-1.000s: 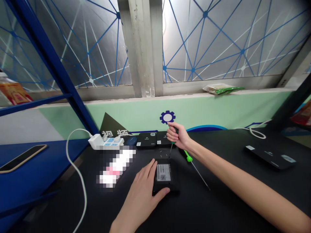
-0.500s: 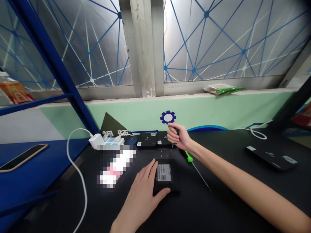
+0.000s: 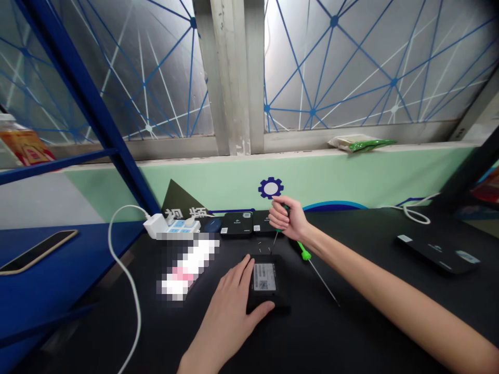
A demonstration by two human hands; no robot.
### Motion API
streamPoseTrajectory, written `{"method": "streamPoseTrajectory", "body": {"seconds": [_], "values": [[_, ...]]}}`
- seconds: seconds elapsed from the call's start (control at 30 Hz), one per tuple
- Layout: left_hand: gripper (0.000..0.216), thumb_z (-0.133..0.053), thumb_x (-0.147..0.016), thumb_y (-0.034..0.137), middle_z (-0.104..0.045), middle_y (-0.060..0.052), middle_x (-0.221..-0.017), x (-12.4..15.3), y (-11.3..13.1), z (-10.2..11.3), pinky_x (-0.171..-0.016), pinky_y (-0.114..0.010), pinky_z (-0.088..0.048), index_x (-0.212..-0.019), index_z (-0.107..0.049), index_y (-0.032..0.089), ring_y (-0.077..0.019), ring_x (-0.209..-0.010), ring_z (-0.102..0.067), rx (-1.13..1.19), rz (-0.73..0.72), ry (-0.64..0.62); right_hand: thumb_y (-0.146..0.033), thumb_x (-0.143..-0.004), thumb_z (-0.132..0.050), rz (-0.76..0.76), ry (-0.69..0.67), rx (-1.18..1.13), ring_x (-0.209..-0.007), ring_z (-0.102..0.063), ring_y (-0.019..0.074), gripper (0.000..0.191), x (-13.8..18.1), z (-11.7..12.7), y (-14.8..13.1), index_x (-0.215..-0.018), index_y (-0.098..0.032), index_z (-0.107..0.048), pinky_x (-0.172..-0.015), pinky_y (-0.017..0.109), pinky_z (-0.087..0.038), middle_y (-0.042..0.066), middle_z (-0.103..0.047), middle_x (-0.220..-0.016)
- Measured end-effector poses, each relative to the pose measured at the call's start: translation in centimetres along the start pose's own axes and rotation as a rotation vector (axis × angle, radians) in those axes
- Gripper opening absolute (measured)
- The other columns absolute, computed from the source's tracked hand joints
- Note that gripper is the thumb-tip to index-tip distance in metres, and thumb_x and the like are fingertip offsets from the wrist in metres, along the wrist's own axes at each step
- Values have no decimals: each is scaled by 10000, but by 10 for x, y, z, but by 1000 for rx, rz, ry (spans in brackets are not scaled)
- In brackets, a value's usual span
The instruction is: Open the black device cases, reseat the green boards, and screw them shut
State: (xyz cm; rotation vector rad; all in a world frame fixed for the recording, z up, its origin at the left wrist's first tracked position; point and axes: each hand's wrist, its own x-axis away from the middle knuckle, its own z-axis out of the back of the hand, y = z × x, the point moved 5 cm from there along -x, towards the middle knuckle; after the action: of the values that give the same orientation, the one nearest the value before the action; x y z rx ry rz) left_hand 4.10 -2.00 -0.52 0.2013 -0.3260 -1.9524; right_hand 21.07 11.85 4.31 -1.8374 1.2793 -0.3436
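A small black electronic box [image 3: 281, 283] lies label side up on the black table. Its white label [image 3: 264, 277] faces me. My left hand [image 3: 234, 301] grips it, with the fingers along its left side and the thumb over the near edge. My right hand [image 3: 287, 218] is closed round the dark handle of a screwdriver [image 3: 275, 241], whose shaft points down to the far edge of the box. Whether the tip touches a screw is too small to tell. Several small screws [image 3: 260, 250] lie just beyond the box.
A second screwdriver with a green handle [image 3: 306, 254] lies right of the box. Similar black boxes [image 3: 236, 224] stand by the wall, another black box [image 3: 438, 254] at right. A power strip [image 3: 183, 227], a blurred-out bright object [image 3: 189, 267] and a white cable [image 3: 134, 291] are left; a phone [image 3: 39, 252] lies further left.
The view has shifted very slightly. Both hands, the box and the screwdriver stay in nearly the same places.
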Motion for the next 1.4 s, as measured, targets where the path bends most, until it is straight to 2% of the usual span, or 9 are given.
{"method": "streamPoseTrajectory", "body": {"seconds": [0.23,0.37,0.6,0.7,0.8,0.87,0.93,1.23,1.4], "values": [[794,-504,-932,645,-271,-80,-1619,0,-1,0,-1138,-528,-345,-1565,-256,235,-341,-1443,-326,21,-20,26,-264,-853,-568,-12,11,28,-330,-160,67,481,0,1,-2,-436,-210,-335,-317,189,-176,-71,-278,-360],[803,-513,-926,650,-270,-72,-1620,0,-1,0,-1139,-528,-343,-1566,-257,238,-345,-1447,-317,36,-7,17,-274,-861,-555,-48,-10,43,-336,-140,69,480,-1,3,-2,-436,-211,-339,-321,191,-169,-78,-245,-361],[790,-499,-934,651,-274,-75,-1619,0,-2,1,-1133,-542,-339,-1566,-256,243,-348,-1448,-313,37,-18,25,-280,-881,-558,-136,-36,108,-355,-201,73,469,-2,-2,-2,-470,-217,-340,-343,191,-230,-80,-259,-374],[778,-515,-925,654,-294,-83,-1611,0,-2,1,-1114,-546,-359,-1556,-280,264,-359,-1432,-343,42,-39,54,-306,-879,-581,-85,-1,125,-349,-184,57,425,-3,-8,3,-520,-208,-377,-335,178,-183,-92,-281,-385],[783,-539,-913,652,-299,-79,-1609,-1,-1,2,-1113,-536,-363,-1551,-289,274,-355,-1430,-347,40,-46,53,-322,-851,-629,43,83,123,-341,-158,33,378,-3,-11,14,-584,-203,-390,-329,169,-118,-96,-364,-423],[771,-545,-914,641,-297,-72,-1611,-2,-1,3,-1128,-532,-345,-1545,-303,271,-346,-1437,-336,33,-46,36,-278,-824,-675,112,129,124,-339,-168,18,371,-3,-11,21,-602,-199,-389,-333,165,-109,-91,-420,-454],[755,-544,-916,637,-304,-65,-1609,-4,-1,5,-1140,-536,-325,-1539,-313,280,-342,-1440,-333,32,-59,23,-271,-816,-699,136,144,121,-330,-178,14,378,-2,-12,26,-610,-201,-389,-333,167,-106,-97,-407,-450],[844,-652,-809,660,-414,-96,-1518,-13,-5,21,-1095,-508,-387,-1504,-369,275,-360,-1354,-442,48,-144,13,-309,-831,-677,102,147,51,-343,-154,29,381,-3,-3,3,-602,-206,-390,-314,166,-117,-110,-326,-432],[882,-711,-780,620,-344,-87,-1567,-19,-12,16,-1125,-503,-361,-1515,-349,290,-356,-1397,-385,46,-196,26,-322,-836,-651,60,161,5,-344,-131,35,397,-4,5,-1,-589,-212,-360,-310,164,-114,-117,-287,-414]]}}
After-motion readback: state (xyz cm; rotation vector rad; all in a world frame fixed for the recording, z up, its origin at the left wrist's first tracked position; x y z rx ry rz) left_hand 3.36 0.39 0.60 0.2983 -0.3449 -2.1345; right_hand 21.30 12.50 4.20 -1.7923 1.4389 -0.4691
